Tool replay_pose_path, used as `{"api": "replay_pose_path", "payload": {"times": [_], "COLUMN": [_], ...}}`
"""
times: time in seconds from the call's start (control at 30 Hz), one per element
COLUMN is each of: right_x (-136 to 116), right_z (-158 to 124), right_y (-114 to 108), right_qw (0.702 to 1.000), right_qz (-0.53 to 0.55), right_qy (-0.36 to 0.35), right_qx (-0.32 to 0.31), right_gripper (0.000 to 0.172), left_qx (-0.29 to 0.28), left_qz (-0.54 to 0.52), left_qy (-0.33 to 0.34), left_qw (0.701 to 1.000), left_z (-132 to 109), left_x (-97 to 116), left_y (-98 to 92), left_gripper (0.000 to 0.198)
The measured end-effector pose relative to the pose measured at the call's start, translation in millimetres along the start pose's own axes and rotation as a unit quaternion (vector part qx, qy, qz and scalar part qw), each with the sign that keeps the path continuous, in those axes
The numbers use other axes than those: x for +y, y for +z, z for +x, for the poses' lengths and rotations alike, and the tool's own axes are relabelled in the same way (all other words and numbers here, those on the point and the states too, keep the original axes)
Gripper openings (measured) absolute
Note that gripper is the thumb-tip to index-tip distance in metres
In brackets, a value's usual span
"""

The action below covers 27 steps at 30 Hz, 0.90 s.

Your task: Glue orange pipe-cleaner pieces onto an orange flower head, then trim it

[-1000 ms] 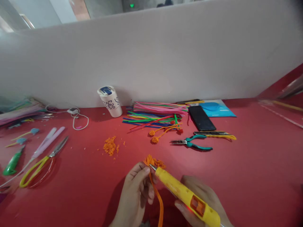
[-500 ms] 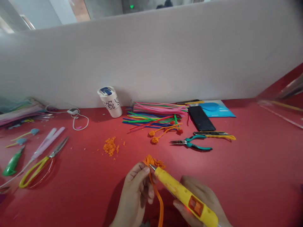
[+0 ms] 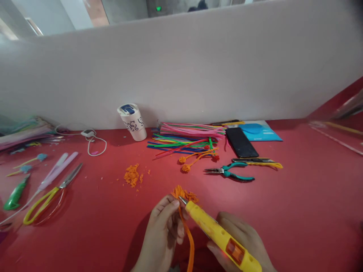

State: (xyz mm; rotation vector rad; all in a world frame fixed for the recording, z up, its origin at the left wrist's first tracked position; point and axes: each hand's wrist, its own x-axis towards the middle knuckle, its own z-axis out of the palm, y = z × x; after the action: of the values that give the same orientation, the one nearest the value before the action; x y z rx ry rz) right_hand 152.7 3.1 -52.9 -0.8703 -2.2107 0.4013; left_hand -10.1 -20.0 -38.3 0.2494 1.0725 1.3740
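My left hand (image 3: 161,236) pinches an orange pipe cleaner (image 3: 189,245) just under its fluffy orange flower head (image 3: 184,194), fingers closed around the stem. In my right hand (image 3: 244,241) I grip a yellow glue pen (image 3: 218,236) with an orange window. Its metal tip touches the stem right below the flower head. Both hands rest low over the red table (image 3: 297,196), near its front edge.
Behind lie orange scraps (image 3: 132,175), coloured pipe cleaners (image 3: 187,138), two small orange flowers (image 3: 184,164), teal pliers (image 3: 229,172), a black phone (image 3: 241,142) and a white cup (image 3: 132,121). Yellow-handled scissors (image 3: 48,196) and pens lie left. A grey partition (image 3: 181,68) closes the back.
The rear of the glue pen has dropped slightly lower in my right hand. Everything else stays as it was.
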Motion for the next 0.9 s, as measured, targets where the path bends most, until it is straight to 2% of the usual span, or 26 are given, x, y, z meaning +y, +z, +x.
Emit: {"api": "replay_pose_path", "payload": {"times": [0.53,0.9], "right_x": [1.9,0.1], "right_z": [1.2,-3.6], "right_y": [1.3,-0.4], "right_qw": [1.000,1.000], "right_qz": [0.014,0.006], "right_qy": [0.000,0.016], "right_qx": [0.011,-0.023], "right_gripper": [0.030,0.031], "left_qx": [0.010,0.011], "left_qz": [0.014,-0.002], "left_qy": [-0.006,-0.011], "left_qw": [1.000,1.000], "left_z": [-1.7,-0.8], "left_x": [0.0,0.0], "left_y": [-1.3,-0.9], "left_gripper": [0.017,0.017]}}
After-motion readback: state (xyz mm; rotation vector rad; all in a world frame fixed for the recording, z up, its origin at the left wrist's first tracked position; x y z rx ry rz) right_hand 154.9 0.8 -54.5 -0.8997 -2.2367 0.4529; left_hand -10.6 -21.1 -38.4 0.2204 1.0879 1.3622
